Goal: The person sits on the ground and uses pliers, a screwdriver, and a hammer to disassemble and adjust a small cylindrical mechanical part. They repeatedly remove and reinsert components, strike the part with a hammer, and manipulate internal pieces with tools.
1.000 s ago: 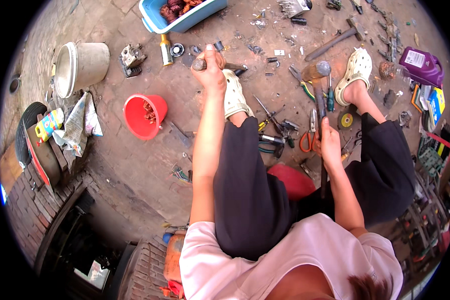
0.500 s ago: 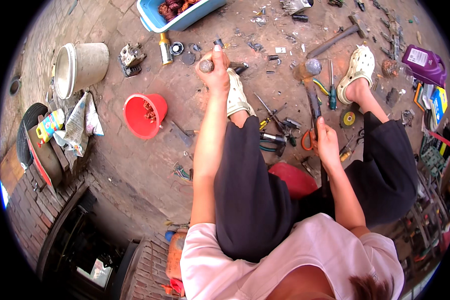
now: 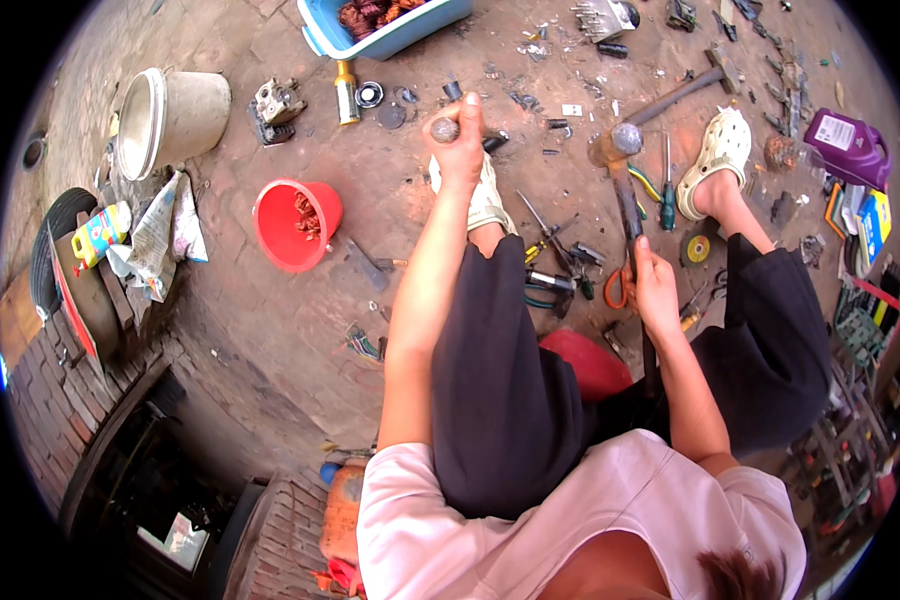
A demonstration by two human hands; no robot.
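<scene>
My left hand (image 3: 460, 158) is closed round a steel chisel (image 3: 444, 129), its worn round end facing up and its lower part hidden by the hand. The thumb stretches out past the grip. Beneath that hand is my cream clog (image 3: 484, 200). My right hand (image 3: 656, 290) grips the handle of a hammer (image 3: 626, 192), whose blocky metal head (image 3: 618, 143) lies between my feet, farther out than the hand. Close to this hand are orange-handled scissors (image 3: 618, 288) and a green-handled screwdriver (image 3: 667, 200).
A red bucket (image 3: 274, 246) with copper scraps sits at left, near a whitish bucket (image 3: 195, 115). Ahead is a blue basin (image 3: 420, 32) of copper windings. Another hammer (image 3: 675, 95), a cutting disc (image 3: 695, 249) and a purple jug (image 3: 850, 146) lie to the right.
My left hand has shifted slightly right with the chisel, over the clog. The whole view has moved a little. My right hand keeps its hold on the hammer, which has barely moved.
</scene>
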